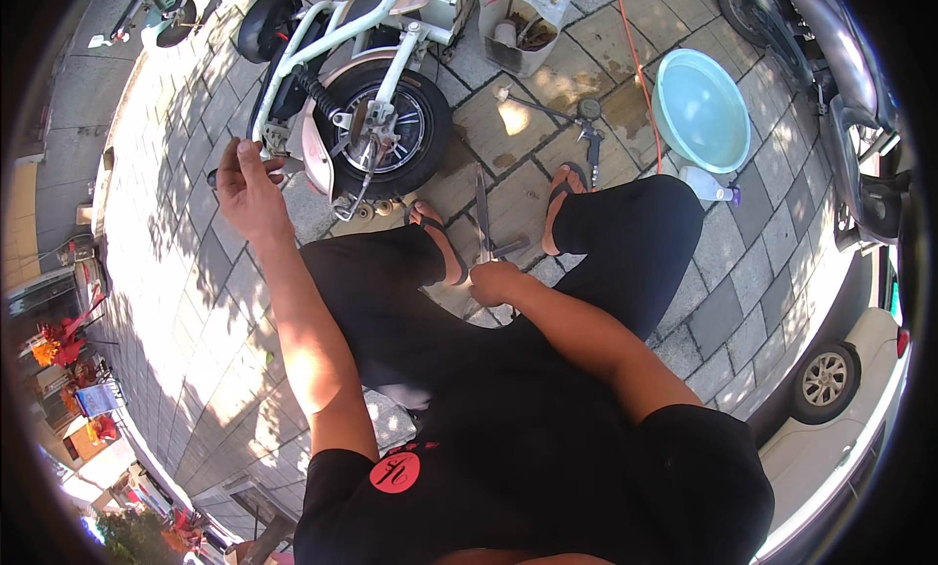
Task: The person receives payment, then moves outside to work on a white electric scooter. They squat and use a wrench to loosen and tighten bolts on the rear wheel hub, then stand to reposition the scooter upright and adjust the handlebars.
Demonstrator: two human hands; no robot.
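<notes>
A white electric scooter [311, 52] is at the upper left, its black-tyred wheel [437, 125] facing me. My left hand [251, 192] is raised beside the scooter's pinkish mudguard [316, 154]. Its fingers are curled together, and a dark end shows at their left; what they hold, I cannot make out. Low between my knees, my right hand [496, 282] is closed round the near end of a long flat metal bar [483, 208]. The bar points away from me, between my sandalled feet. A second metal piece [510, 246] lies just beyond that hand.
An air inflator with a gauge [589, 125] lies beyond my right foot. A red hose [640, 76] runs past a pale blue basin [703, 110] and a plastic bottle [705, 185]. A litter-filled bin [523, 27] stands far ahead. Another motorcycle [850, 86] and a white car [850, 409] are at right.
</notes>
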